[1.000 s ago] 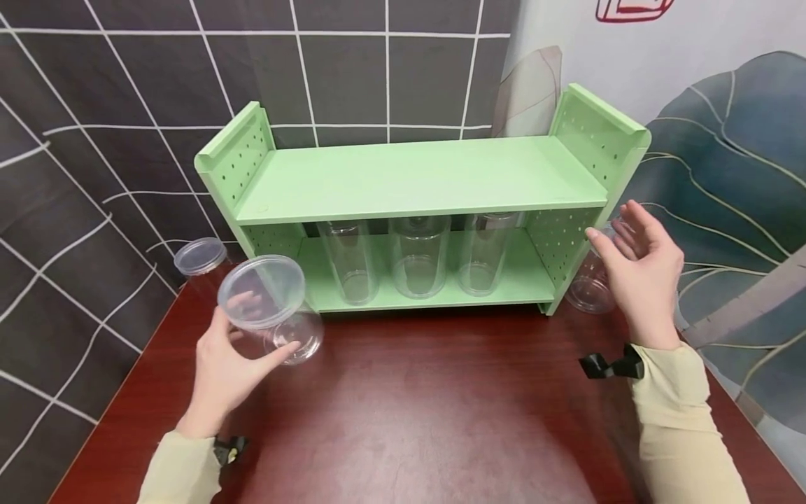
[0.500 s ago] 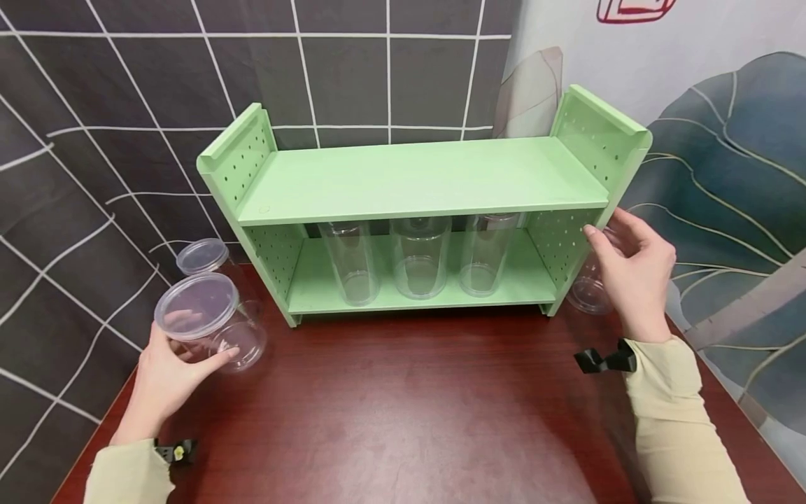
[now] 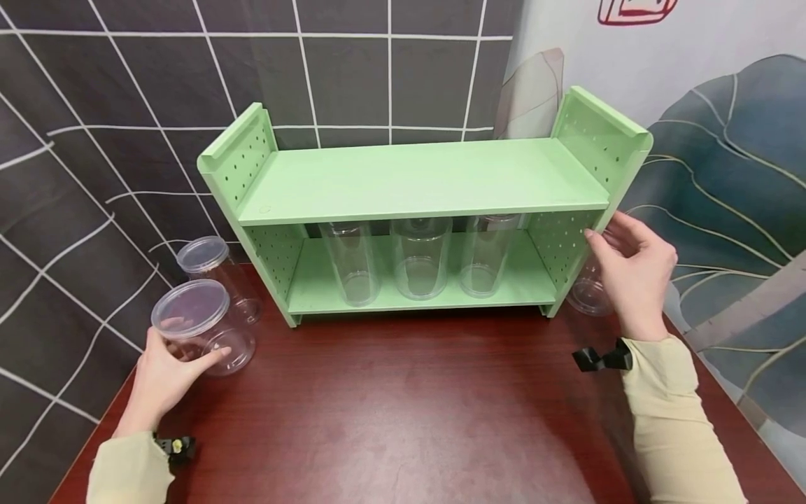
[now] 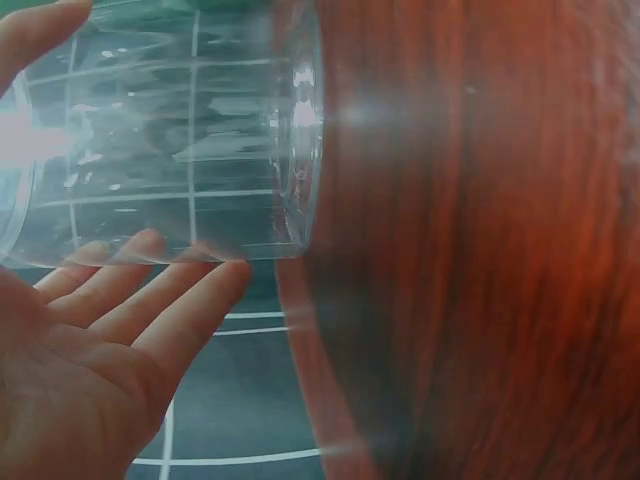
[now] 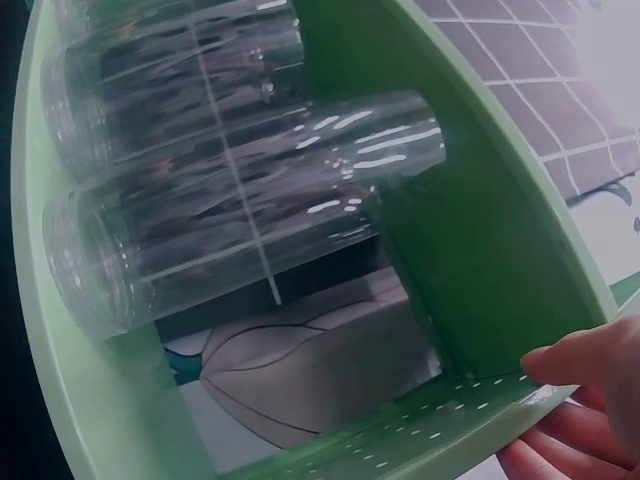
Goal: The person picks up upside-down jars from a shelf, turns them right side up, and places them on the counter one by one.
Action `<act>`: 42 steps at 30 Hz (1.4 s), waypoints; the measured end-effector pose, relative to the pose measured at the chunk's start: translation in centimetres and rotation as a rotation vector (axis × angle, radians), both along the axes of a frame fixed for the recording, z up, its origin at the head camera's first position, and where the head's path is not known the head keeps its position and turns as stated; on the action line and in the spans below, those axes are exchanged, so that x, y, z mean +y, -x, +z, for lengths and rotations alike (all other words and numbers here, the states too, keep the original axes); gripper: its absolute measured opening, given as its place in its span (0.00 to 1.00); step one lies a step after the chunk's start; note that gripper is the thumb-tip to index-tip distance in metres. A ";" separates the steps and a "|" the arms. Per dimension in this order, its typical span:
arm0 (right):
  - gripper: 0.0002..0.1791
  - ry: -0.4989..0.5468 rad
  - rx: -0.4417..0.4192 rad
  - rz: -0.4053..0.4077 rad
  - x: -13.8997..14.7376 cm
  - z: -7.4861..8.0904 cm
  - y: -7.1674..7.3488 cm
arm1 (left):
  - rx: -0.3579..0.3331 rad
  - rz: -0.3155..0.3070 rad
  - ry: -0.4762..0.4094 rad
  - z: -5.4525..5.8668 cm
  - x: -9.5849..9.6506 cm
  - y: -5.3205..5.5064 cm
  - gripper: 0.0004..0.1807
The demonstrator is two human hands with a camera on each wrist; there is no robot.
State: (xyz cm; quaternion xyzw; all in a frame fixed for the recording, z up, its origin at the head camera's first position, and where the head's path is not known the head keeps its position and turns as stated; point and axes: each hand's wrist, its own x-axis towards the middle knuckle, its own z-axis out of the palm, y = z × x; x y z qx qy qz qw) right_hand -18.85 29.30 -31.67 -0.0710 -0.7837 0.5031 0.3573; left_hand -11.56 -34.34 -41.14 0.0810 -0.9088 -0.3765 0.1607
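Note:
A clear plastic jar (image 3: 227, 346) with a round translucent lid is held in my left hand (image 3: 157, 381) at the left of the table. Thumb and fingers lie on opposite sides of its wall; in the left wrist view the fingertips touch the jar (image 4: 180, 140). My right hand (image 3: 639, 273) grips the front edge of the green shelf rack (image 3: 415, 178) at its right side panel. In the right wrist view, the thumb sits on the panel's inner side, while the fingers are outside and partly hidden.
Three clear jars, including the middle one (image 3: 420, 273), stand on the lower shelf. Another lidded jar (image 3: 204, 259) stands behind the held one. A clear jar (image 3: 590, 294) is partly hidden behind my right hand. Tiled-pattern walls border the dark red table (image 3: 409, 406).
My left hand has carried the jar leftward and down, in front of the other lidded jar. My right hand has moved slightly left onto the rack's right edge.

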 end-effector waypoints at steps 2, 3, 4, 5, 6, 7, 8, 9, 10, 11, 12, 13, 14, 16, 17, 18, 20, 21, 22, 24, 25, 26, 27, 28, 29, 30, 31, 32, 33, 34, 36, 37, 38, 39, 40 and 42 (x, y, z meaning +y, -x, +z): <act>0.24 -0.013 0.002 -0.006 0.0 -0.1 0.1 | -0.010 0.006 -0.001 -0.2 -0.1 0.1 0.53; 0.24 -0.017 0.000 -0.008 0.0 -0.2 0.1 | -0.013 0.007 -0.005 -0.2 -0.2 0.1 0.53; 0.24 -0.017 -0.002 -0.010 0.0 -0.2 0.1 | -0.016 0.010 -0.007 -0.3 -0.2 0.2 0.53; 0.24 -0.014 -0.003 -0.007 -0.1 -0.3 0.1 | -0.021 0.015 -0.011 -0.3 -0.3 0.2 0.52; 0.24 -0.017 -0.004 -0.006 -0.1 -0.3 0.1 | -0.025 0.019 -0.013 -0.3 -0.3 0.2 0.53; 0.24 -0.015 -0.005 -0.004 -0.1 -0.3 0.1 | -0.030 0.024 -0.013 -0.3 -0.3 0.2 0.53; 0.24 -0.020 -0.004 -0.003 -0.1 -0.3 0.1 | -0.034 0.026 -0.017 -0.3 -0.3 0.2 0.53; 0.24 -0.018 -0.003 -0.003 -0.2 -0.3 0.0 | -0.037 0.028 -0.024 -0.2 -0.2 0.2 0.54; 0.24 -0.019 -0.003 -0.004 -0.2 -0.3 0.0 | -0.036 0.034 -0.032 -0.2 -0.2 0.2 0.56; 0.24 -0.024 -0.004 -0.006 -0.2 -0.3 0.0 | -0.032 0.043 -0.042 0.0 -0.1 0.2 0.58; 0.23 -0.031 -0.006 -0.010 -0.2 -0.3 -0.1 | -0.019 0.052 -0.054 0.1 0.0 0.2 0.60; 0.23 -0.038 -0.006 -0.013 -0.2 -0.3 -0.1 | -0.003 0.065 -0.065 0.3 0.1 0.2 0.62; 0.23 -0.041 -0.007 -0.016 -0.2 -0.3 -0.1 | 0.022 0.078 -0.085 0.5 0.2 0.2 0.64; 0.22 -0.045 -0.013 -0.022 -0.2 -0.3 -0.2 | 0.084 0.117 -0.107 0.9 0.5 0.2 0.67; 0.22 -0.049 -0.014 -0.025 -0.1 -0.3 -0.2 | 0.125 0.136 -0.115 1.2 0.7 0.2 0.68; 0.22 -0.054 -0.017 -0.028 -0.1 -0.3 -0.2 | 0.170 0.153 -0.123 1.5 0.9 0.2 0.67; 0.21 -0.063 -0.020 -0.033 -0.1 -0.3 -0.2 | 0.270 0.181 -0.127 2.2 1.3 0.2 0.65; 0.21 -0.069 -0.020 -0.035 -0.1 -0.3 -0.2 | 0.322 0.189 -0.126 2.6 1.6 0.2 0.64; 0.21 -0.072 -0.022 -0.037 0.0 -0.3 -0.2 | 0.376 0.192 -0.127 3.0 1.8 0.2 0.63; 0.20 -0.074 -0.025 -0.038 0.0 -0.2 -0.2 | 0.475 0.189 -0.113 3.7 2.4 0.1 0.60; 0.20 -0.074 -0.027 -0.039 0.0 -0.2 -0.2 | 0.519 0.183 -0.102 4.1 2.6 0.2 0.58; 0.20 -0.073 -0.030 -0.040 0.0 -0.1 -0.2 | 0.557 0.175 -0.096 4.4 2.9 0.2 0.57; 0.20 -0.071 -0.034 -0.039 0.0 -0.1 -0.2 | 0.588 0.167 -0.090 4.8 3.2 0.2 0.56; 0.20 -0.068 -0.042 -0.040 0.1 -0.1 -0.2 | 0.616 0.157 -0.084 5.0 3.6 0.2 0.54; 0.20 -0.066 -0.046 -0.039 0.1 0.0 -0.2 | 0.639 0.143 -0.069 5.3 3.9 0.2 0.54; 0.20 -0.065 -0.052 -0.039 0.1 0.0 -0.1 | 0.660 0.132 -0.062 5.6 4.2 0.3 0.53; 0.20 -0.065 -0.059 -0.038 0.1 0.0 -0.1 | 0.678 0.123 -0.068 5.8 4.6 0.3 0.53; 0.20 -0.064 -0.064 -0.037 0.2 0.0 -0.1 | 0.693 0.113 -0.073 6.1 4.9 0.3 0.52; 0.20 -0.066 -0.067 -0.036 0.2 0.0 -0.1 | 0.707 0.098 -0.080 6.4 5.4 0.3 0.52; 0.20 -0.070 -0.071 -0.035 0.2 0.0 -0.1 | 0.719 0.085 -0.081 6.7 5.8 0.3 0.52; 0.20 -0.079 -0.072 -0.031 0.4 0.1 0.0 | 0.737 0.060 -0.106 7.3 6.8 0.1 0.51; 0.20 -0.091 -0.070 -0.030 0.4 0.1 0.0 | 0.748 0.046 -0.118 7.6 7.3 0.0 0.51; 0.19 -0.097 -0.068 -0.027 0.5 0.1 0.0 | 0.757 0.025 -0.125 7.7 7.7 0.0 0.51; 0.19 -0.105 -0.065 -0.024 0.6 0.2 0.0 | 0.761 0.008 -0.134 7.8 8.0 0.0 0.51; 0.19 -0.109 -0.064 -0.021 0.7 0.2 0.0 | 0.767 -0.009 -0.138 7.9 8.3 0.0 0.52; 0.19 -0.124 -0.067 -0.017 0.9 0.3 0.1 | 0.770 -0.044 -0.149 7.9 9.0 0.0 0.52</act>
